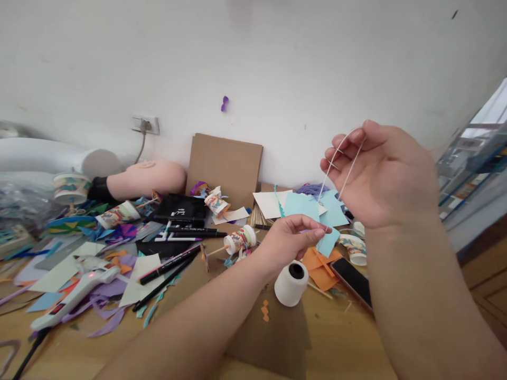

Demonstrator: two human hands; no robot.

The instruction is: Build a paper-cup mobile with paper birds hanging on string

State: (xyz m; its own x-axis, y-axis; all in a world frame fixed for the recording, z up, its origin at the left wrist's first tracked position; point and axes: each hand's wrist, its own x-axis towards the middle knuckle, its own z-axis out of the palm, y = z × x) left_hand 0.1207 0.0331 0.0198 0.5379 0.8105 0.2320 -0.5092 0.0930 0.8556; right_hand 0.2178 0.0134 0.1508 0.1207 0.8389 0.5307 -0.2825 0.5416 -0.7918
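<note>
My right hand point(382, 171) is raised at the right, fingers curled, with white thread point(344, 169) looped over them. The thread runs down to my left hand point(291, 237), which pinches it between thumb and forefinger just above a white spool of thread point(291, 283) standing on the wooden floor. Light blue paper squares point(304, 207) lie right behind my left hand.
A white glue gun point(77, 290) lies at the left among paper scraps and black markers point(168, 264). A phone point(352, 279) lies right of the spool. Decorated paper cups point(240, 240), a cardboard sheet point(225, 163) against the wall and orange paper point(320, 266) surround them.
</note>
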